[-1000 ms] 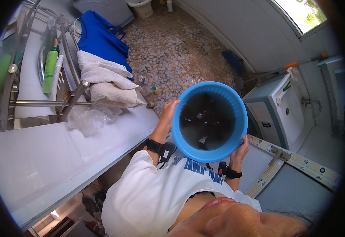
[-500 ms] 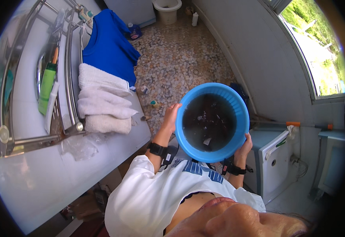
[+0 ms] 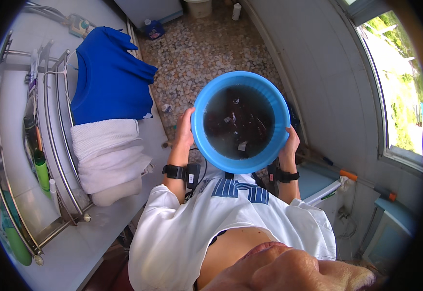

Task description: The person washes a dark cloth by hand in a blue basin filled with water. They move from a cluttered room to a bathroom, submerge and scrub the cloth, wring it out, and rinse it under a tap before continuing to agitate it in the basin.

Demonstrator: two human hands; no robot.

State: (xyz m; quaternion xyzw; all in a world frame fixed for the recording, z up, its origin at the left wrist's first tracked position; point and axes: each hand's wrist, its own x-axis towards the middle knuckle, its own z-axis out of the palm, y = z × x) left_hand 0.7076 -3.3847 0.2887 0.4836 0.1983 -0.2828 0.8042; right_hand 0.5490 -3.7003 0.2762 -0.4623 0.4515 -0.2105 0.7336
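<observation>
A round light-blue plastic basin [image 3: 199,145] is held up in front of me at about chest height. Inside it, murky dark water [image 3: 260,104] covers dark reddish-brown contents too submerged to name, with a few shiny glints and a small pale piece [image 3: 242,146] at the surface. My left hand [image 3: 186,127] is closed on the left side of the rim, and my right hand [image 3: 290,143] grips the right side lower down. Most fingers of both hands are hidden beneath or behind the basin. Both wrists wear black straps.
To the left, a metal rack [image 3: 59,145] carries white towels [image 3: 107,160] and a blue shirt [image 3: 109,77]. A purple bottle [image 3: 153,29] and white bottle [image 3: 236,11] stand on the pebble-patterned floor [image 3: 182,63]. A window [image 3: 393,87] is at right, above a blue-topped cabinet [image 3: 313,182].
The basin, still in both hands, sits farther up and left in the view. My view has shifted, so the rack, towels and shirt appear farther left and the toilet is mostly cut off.
</observation>
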